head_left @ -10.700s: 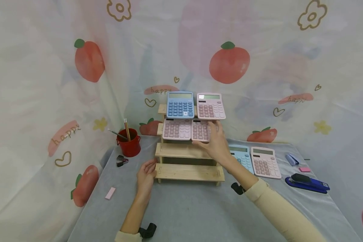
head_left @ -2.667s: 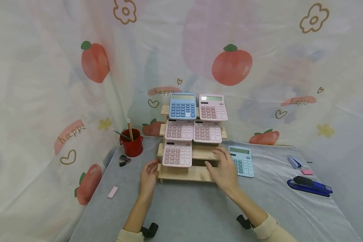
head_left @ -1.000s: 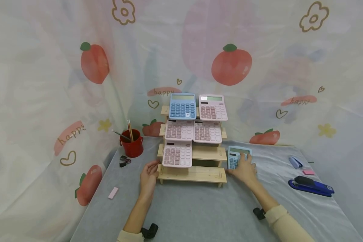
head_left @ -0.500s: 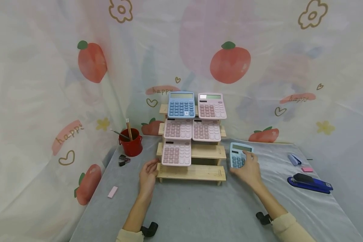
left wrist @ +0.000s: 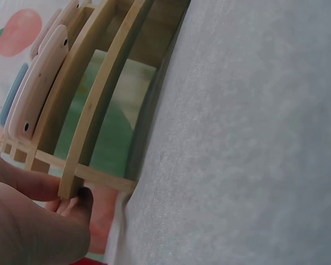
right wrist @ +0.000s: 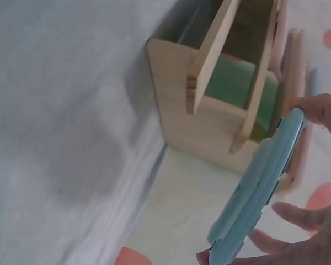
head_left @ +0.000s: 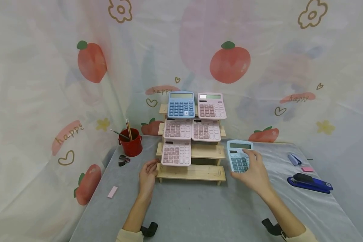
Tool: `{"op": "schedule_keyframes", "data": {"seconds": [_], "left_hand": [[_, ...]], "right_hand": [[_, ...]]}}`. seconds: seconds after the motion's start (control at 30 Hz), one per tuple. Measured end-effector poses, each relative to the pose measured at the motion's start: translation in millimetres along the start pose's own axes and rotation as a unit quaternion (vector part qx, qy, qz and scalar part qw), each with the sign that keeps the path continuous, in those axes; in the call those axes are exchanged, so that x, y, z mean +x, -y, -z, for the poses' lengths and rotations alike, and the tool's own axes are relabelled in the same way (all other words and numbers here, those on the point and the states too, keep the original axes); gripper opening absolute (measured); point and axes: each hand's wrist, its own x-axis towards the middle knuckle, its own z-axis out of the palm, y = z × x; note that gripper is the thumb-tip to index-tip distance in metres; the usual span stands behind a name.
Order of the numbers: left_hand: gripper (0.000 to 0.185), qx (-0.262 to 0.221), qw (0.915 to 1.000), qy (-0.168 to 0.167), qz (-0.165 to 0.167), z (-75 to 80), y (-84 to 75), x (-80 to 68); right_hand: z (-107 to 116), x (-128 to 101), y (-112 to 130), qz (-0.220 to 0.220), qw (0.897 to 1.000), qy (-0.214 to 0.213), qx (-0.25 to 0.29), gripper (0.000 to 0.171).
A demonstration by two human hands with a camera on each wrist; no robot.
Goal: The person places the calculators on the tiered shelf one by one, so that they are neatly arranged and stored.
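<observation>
A light blue calculator [head_left: 239, 161], raised off the table, is gripped by its side edges in my right hand [head_left: 255, 173]. The right wrist view has the calculator [right wrist: 259, 185] edge-on, thumb at one edge and fingertips at the other. My left hand [head_left: 147, 178] pinches the left end of the lowest step of a wooden stepped rack [head_left: 193, 172]; the left wrist view shows thumb and finger either side of that board. On the rack's top step are a blue calculator [head_left: 180, 105] and a pink calculator [head_left: 211, 106]. Below stand pink calculators [head_left: 177, 129] [head_left: 206, 130] [head_left: 176, 153].
To the left stand a red bucket [head_left: 131, 148] with pencils, black binder clips [head_left: 124, 160] and a pale pink eraser [head_left: 112, 192]. Off to the right lie a blue stapler [head_left: 310, 183], a small light blue stapler-like item [head_left: 294, 159] and a pink block [head_left: 307, 169]. A patterned curtain hangs behind.
Over the last second my right hand has taken hold of the light blue calculator and lifted it off the table. Earlier, pink calculators were set on the second and third steps. My left hand stays put.
</observation>
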Motion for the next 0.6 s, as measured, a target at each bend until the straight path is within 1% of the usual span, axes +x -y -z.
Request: {"op": "schedule_keyframes", "data": {"seconds": [0.1, 0.23, 0.47, 0.6], "left_hand": [[0.046, -0.004, 1.0000, 0.002, 0.005, -0.3, -0.2, 0.4], [0.047, -0.005, 1.0000, -0.003, 0.005, -1.1, -1.0, 0.3], [0.047, -0.006, 0.9999, -0.001, 0.010, -1.2, -1.6, 1.3], [0.047, -0.007, 0.9999, -0.001, 0.013, -1.7, -1.0, 1.2]], "right_hand": [[4, -7, 9, 0.013, 1.000, 0.010, -0.010, 0.102], [3, -13, 21, 0.026, 0.999, 0.029, -0.011, 0.101], [-10, -17, 40, 0.059, 0.998, 0.034, 0.003, 0.101], [-17, -18, 51, 0.069, 0.997, 0.039, 0.010, 0.100]]}}
